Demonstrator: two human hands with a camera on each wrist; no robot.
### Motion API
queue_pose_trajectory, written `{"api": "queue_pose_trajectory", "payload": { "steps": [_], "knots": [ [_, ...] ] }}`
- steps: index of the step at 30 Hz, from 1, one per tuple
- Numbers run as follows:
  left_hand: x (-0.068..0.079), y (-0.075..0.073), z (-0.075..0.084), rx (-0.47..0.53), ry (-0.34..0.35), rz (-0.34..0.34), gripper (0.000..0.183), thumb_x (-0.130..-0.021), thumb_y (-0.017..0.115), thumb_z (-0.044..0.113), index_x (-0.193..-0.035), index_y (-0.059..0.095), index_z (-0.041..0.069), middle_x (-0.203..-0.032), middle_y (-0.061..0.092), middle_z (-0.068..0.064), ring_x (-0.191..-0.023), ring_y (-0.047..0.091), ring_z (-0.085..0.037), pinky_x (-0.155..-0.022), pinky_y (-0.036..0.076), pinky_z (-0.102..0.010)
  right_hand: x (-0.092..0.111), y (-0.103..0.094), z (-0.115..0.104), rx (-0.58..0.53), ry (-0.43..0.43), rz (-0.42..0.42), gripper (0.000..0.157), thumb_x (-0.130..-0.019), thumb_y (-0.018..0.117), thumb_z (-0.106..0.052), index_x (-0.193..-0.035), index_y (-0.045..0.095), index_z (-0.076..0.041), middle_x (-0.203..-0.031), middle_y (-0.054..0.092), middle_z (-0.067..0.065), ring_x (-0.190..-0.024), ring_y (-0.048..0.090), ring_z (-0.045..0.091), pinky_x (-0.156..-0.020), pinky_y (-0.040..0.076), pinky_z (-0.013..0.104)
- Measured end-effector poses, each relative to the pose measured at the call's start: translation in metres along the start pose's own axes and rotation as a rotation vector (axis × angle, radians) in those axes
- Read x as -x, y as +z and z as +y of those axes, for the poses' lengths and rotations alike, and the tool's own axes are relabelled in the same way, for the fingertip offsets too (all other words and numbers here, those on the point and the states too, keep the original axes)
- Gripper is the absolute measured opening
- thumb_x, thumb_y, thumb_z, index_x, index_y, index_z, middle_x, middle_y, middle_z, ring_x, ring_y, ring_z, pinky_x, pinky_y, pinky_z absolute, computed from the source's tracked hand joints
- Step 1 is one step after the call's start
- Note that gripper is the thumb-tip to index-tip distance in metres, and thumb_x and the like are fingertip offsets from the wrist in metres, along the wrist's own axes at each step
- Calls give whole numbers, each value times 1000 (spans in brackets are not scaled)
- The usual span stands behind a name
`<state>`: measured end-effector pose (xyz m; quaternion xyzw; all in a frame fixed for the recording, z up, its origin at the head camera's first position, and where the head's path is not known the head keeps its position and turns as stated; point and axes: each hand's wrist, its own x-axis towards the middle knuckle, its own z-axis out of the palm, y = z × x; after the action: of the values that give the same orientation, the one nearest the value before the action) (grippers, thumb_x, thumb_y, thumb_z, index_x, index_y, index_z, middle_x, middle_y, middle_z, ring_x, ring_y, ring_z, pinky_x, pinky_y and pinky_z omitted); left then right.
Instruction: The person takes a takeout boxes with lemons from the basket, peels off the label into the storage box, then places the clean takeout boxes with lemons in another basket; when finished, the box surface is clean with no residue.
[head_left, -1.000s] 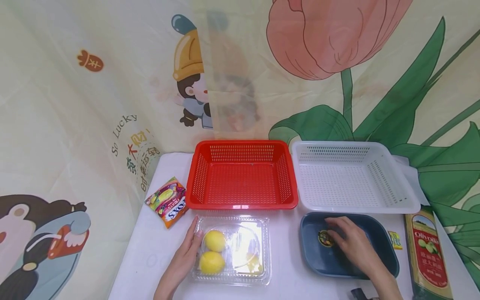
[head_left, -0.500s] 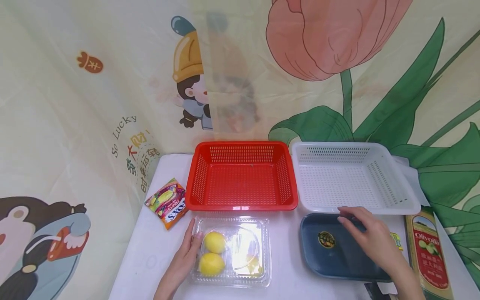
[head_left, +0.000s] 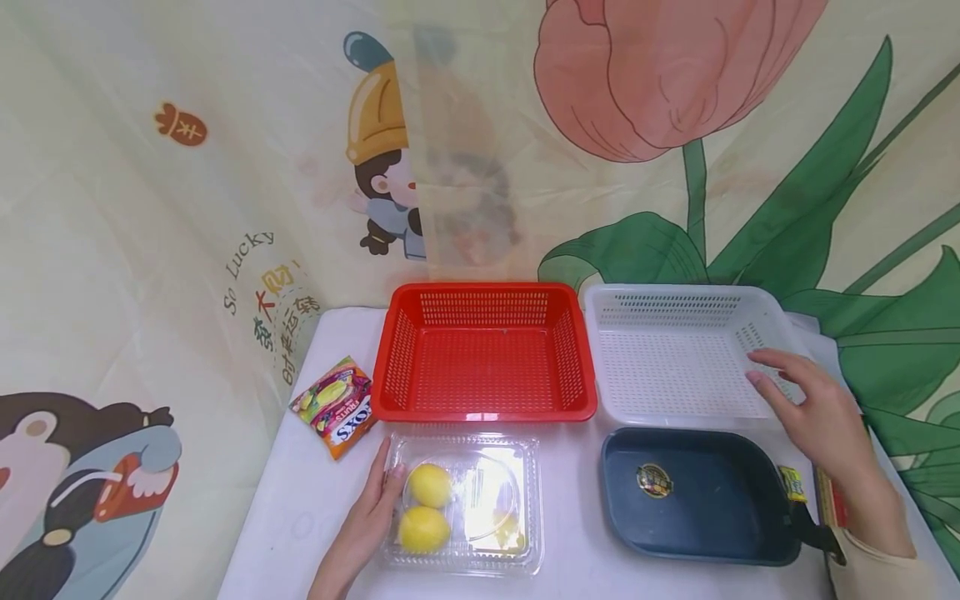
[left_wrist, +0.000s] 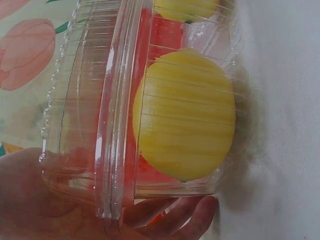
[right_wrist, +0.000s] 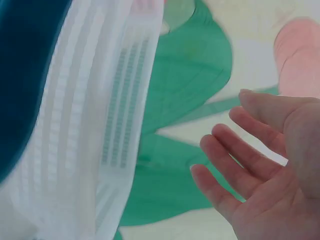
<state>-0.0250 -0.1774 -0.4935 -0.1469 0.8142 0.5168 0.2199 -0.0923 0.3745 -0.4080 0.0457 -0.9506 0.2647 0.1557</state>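
Note:
A clear plastic clamshell box [head_left: 525,500] with yellow lemons [head_left: 423,528] inside rests on the table. My left hand [head_left: 369,508] lies along its left side, thumb over the lid's edge and fingers against the wall. In the left wrist view one lemon [left_wrist: 186,117] shows large through the ribbed plastic, with fingertips [left_wrist: 202,212] touching the box below it. My right hand [head_left: 825,417] hovers above the right end of a white basket [head_left: 660,367], fingers apart and loosely bent, holding nothing. Below it sits a dark blue tray [head_left: 705,508] with a round gold-and-black sticker [head_left: 655,481].
A red basket [head_left: 483,367] stands beside the white one at the back. On the left lies a colourful Fox's Fruits candy bag [head_left: 337,407]. A small yellow packet [head_left: 792,483] is right of the tray; the olive oil bottle [head_left: 828,500] is mostly hidden behind my right arm.
My right hand has moved from inside the blue tray, up and right, to over the white basket's right end. My left hand and the lemon box have stayed put.

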Motion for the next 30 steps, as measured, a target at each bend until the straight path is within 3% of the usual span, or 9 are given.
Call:
{"api": "queue_pose_trajectory", "payload": {
  "steps": [2,3,6,16,24,30],
  "knots": [
    [0,0,0,5,-3,1,78,-102,31,68,-164,0,33,-172,7,-11,-153,14,-50,-109,21,-80,-6,-4,12,10,24,-9,44,-99,67,-21,-137,59,-1,-138,55,33,-115,52,54,-82,56,25],
    [0,0,1,5,-10,-2,78,-102,31,69,-164,1,33,-172,7,-11,-153,13,-50,-109,21,-80,-9,-5,18,14,36,-17,45,-100,65,-22,-139,57,0,-140,53,34,-119,50,55,-87,57,41],
    [0,1,0,7,-16,-2,78,-101,31,69,-164,3,34,-172,8,-11,-153,13,-50,-109,21,-80,-14,-8,33,21,60,-40,48,-103,61,-23,-140,53,5,-145,47,36,-129,43,60,-86,40,78],
    [1,2,-1,10,13,-1,79,-100,37,70,-164,9,34,-172,9,-7,-156,9,-44,-113,20,-76,-23,-10,71,20,129,-81,56,-105,55,-25,-146,42,11,-152,32,41,-138,28,64,-106,23,81],
    [1,3,-1,39,8,1,93,-95,42,75,-164,-3,31,-172,0,-12,-155,2,-47,-114,13,-76,-30,-8,87,18,193,-128,64,-106,52,-30,-152,32,9,-157,22,41,-138,25,66,-102,23,84],
    [-1,4,0,11,-65,22,104,-93,41,78,-165,0,14,-170,4,-20,-154,6,-49,-117,15,-72,-32,-2,100,25,245,-172,68,-107,49,-34,-155,27,8,-159,16,40,-136,26,68,-94,30,85]
  ]
}}
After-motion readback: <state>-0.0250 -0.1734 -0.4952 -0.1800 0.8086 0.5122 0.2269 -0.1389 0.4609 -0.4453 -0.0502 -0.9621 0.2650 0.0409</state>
